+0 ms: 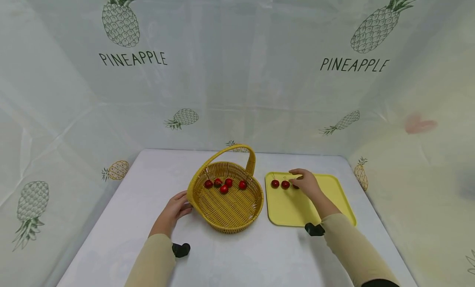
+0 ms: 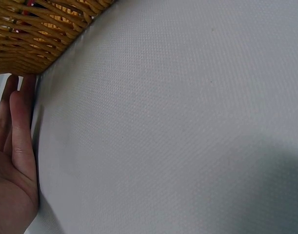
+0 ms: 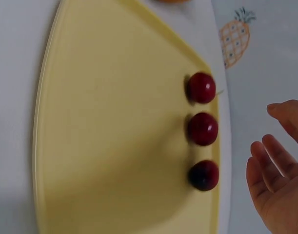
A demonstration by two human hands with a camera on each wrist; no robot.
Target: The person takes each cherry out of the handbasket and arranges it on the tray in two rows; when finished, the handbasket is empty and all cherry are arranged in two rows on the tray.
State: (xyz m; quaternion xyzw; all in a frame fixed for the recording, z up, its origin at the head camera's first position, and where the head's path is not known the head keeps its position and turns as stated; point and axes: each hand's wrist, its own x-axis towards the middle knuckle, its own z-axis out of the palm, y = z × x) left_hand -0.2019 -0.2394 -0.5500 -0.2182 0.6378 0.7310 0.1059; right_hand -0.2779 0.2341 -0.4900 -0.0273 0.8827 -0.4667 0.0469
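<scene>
A round yellow wicker basket [image 1: 230, 212] with an arched handle stands mid-table, several red cherries [image 1: 224, 189] inside toward its back. My left hand [image 1: 177, 207] rests against its left side, and in the left wrist view the straight fingers [image 2: 21, 122] reach up to the woven wall. On the yellow tray [image 1: 285, 212] to the right, three cherries sit in a row near the back edge, among them the middle cherry [image 3: 202, 129]. My right hand [image 1: 306, 183] hovers by the rightmost cherry [image 3: 204, 175], partly covering it in the head view. Thumb and fingers are parted, holding nothing.
The white tabletop [image 1: 237, 262] lies under basket and tray. Behind it and at both sides hangs a pale curtain [image 1: 237, 72] printed with pineapples. A narrow strip of table separates basket and tray.
</scene>
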